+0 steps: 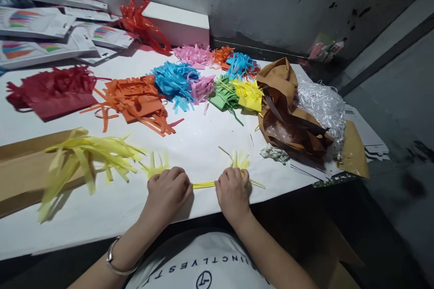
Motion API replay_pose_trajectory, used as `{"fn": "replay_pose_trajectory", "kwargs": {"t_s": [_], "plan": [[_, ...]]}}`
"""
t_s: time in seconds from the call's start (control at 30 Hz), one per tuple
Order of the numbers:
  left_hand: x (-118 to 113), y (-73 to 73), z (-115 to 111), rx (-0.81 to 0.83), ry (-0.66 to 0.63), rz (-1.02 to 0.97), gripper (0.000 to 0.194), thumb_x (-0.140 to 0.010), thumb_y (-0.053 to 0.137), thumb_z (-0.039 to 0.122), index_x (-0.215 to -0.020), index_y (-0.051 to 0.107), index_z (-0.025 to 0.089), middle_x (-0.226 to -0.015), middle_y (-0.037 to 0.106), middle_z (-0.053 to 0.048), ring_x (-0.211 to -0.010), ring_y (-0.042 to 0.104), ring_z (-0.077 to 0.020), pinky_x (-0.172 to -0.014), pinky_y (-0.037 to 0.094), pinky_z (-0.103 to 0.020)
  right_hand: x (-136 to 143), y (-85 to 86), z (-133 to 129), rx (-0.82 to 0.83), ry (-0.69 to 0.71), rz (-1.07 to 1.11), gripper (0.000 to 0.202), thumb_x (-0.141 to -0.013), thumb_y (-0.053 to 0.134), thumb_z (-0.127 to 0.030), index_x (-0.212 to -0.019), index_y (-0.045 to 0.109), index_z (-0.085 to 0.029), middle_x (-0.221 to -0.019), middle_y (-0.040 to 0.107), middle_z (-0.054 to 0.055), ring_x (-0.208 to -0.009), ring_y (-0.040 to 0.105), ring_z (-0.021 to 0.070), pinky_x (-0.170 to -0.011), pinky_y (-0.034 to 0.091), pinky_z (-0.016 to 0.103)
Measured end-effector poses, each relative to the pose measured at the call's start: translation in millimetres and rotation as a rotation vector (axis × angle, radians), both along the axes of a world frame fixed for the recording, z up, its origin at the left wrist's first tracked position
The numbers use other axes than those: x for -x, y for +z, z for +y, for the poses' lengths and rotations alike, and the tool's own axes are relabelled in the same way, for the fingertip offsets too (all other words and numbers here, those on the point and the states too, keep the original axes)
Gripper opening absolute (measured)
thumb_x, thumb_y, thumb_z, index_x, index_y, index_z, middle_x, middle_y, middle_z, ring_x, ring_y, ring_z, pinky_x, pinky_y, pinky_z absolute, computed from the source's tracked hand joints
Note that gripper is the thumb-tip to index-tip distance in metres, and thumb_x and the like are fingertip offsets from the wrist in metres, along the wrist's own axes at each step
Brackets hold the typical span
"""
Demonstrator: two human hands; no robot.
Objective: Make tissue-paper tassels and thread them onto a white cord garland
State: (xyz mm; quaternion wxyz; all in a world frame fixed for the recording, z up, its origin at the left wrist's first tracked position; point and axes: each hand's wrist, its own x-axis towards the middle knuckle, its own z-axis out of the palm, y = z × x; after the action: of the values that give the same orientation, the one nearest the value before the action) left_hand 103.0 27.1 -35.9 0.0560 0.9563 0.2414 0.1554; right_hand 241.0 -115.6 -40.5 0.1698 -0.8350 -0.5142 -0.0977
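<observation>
A strip of yellow tissue paper [204, 185] is drawn taut and narrow between my two hands, close to the table's front edge. My left hand [170, 186] closes over one end, and cut fringe sticks out beyond its fingers. The other end is gripped in my right hand [233, 190], with more fringe fanning out above the knuckles. Both sets of fingertips are partly hidden under the hands. Left of my left hand, a loose bunch of pale yellow paper fringe [84, 153] lies partly over a brown cardboard tray [30, 162].
Fringed paper bundles in red [54, 90], orange [135, 97], blue [176, 81] and other colours line the table's far half. A brown bag [288, 113] and clear shredded filler [320, 104] stand at right. Flat boxes [44, 49] and a white box [178, 22] sit at back.
</observation>
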Motion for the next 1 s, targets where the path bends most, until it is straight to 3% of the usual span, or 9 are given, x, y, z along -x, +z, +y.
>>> {"fn": "replay_pose_trajectory", "kwargs": {"t_s": [0.07, 0.2, 0.47, 0.77, 0.9, 1.0], "plan": [[-2, -1.1, 2, -0.017, -0.066, -0.029, 0.017, -0.089, 0.050, 0.022, -0.080, 0.065, 0.020, -0.092, 0.068, -0.008, -0.081, 0.062, -0.0265, -0.074, 0.035, -0.041, 0, -0.2, 1, -0.003, 0.053, -0.022, 0.003, -0.091, 0.062, -0.017, -0.091, 0.060, -0.019, -0.094, 0.060, 0.005, -0.092, 0.052, 0.0219, -0.100, 0.029, 0.049], [1, 1.0, 8, -0.001, -0.300, -0.057, 0.022, -0.089, 0.047, 0.013, -0.087, 0.066, 0.024, -0.091, 0.071, -0.004, -0.085, 0.063, -0.0246, -0.080, 0.034, -0.041, -1, -1.9, 1, 0.013, 0.301, -0.081, 0.008, -0.092, 0.057, -0.017, -0.087, 0.059, -0.022, -0.092, 0.062, 0.000, -0.094, 0.052, 0.0176, -0.108, 0.025, 0.042], [-4, 3.8, 16, 0.016, -0.448, -0.108, 0.016, -0.089, 0.049, 0.019, -0.085, 0.064, 0.024, -0.083, 0.071, -0.001, -0.079, 0.063, -0.0217, -0.084, 0.036, -0.041, 1, -1.2, 14, 0.028, 0.455, -0.152, 0.014, -0.095, 0.050, -0.016, -0.086, 0.060, -0.019, -0.085, 0.060, 0.002, -0.086, 0.051, 0.0196, -0.102, 0.028, 0.044], [-3, -6.0, 14, 0.026, -0.387, -0.174, 0.017, -0.093, 0.048, 0.023, -0.086, 0.063, 0.024, -0.086, 0.072, -0.003, -0.080, 0.063, -0.0231, -0.078, 0.037, -0.040, -9, -9.4, 5, 0.028, 0.369, -0.108, 0.016, -0.098, 0.049, -0.022, -0.085, 0.059, -0.021, -0.090, 0.061, 0.001, -0.089, 0.051, 0.0184, -0.097, 0.032, 0.038], [-4, -5.7, 4, 0.027, -0.297, -0.141, 0.021, -0.096, 0.045, 0.022, -0.087, 0.065, 0.022, -0.090, 0.072, -0.005, -0.084, 0.062, -0.0239, -0.076, 0.035, -0.040, -9, -6.3, -3, 0.036, 0.259, -0.055, 0.008, -0.095, 0.054, -0.018, -0.088, 0.059, -0.021, -0.092, 0.061, 0.002, -0.090, 0.050, 0.0193, -0.102, 0.029, 0.041], [-9, 2.5, -8, 0.006, -0.179, -0.034, 0.022, -0.094, 0.047, 0.018, -0.081, 0.065, 0.020, -0.088, 0.070, -0.006, -0.085, 0.060, -0.0256, -0.077, 0.033, -0.042, -5, -3.0, -1, 0.039, 0.184, 0.012, 0.005, -0.090, 0.059, -0.016, -0.087, 0.059, -0.020, -0.089, 0.060, 0.003, -0.089, 0.050, 0.0213, -0.100, 0.029, 0.045]]}}
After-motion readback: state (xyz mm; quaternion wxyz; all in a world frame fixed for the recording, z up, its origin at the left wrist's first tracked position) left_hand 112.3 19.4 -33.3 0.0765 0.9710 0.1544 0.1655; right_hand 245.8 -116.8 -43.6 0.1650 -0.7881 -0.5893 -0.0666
